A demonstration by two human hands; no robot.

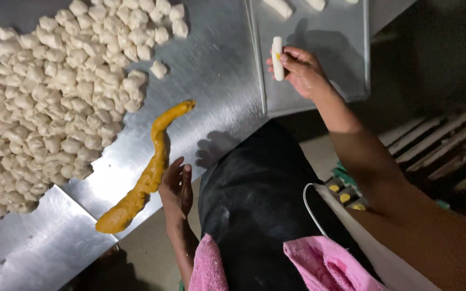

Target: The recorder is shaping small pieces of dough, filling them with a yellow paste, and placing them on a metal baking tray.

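My right hand (pixel 303 70) holds a small white roll of dough (pixel 278 58) with a spot of yellow filling, raised over a metal baking tray (pixel 346 54). My left hand (pixel 176 186) rests open at the steel table's near edge, its fingers next to a long orange-yellow rope of filling (pixel 146 178) that lies across the steel table (pixel 217 70). A large heap of small white dough pieces (pixel 55 102) covers the left part of the table.
Several shaped dough rolls (pixel 279 6) lie at the tray's far edge. One loose dough piece (pixel 158 69) sits apart from the heap. My dark apron (pixel 260 199) and a pink cloth (pixel 324 264) are below. Slatted racks (pixel 443 145) stand at the right.
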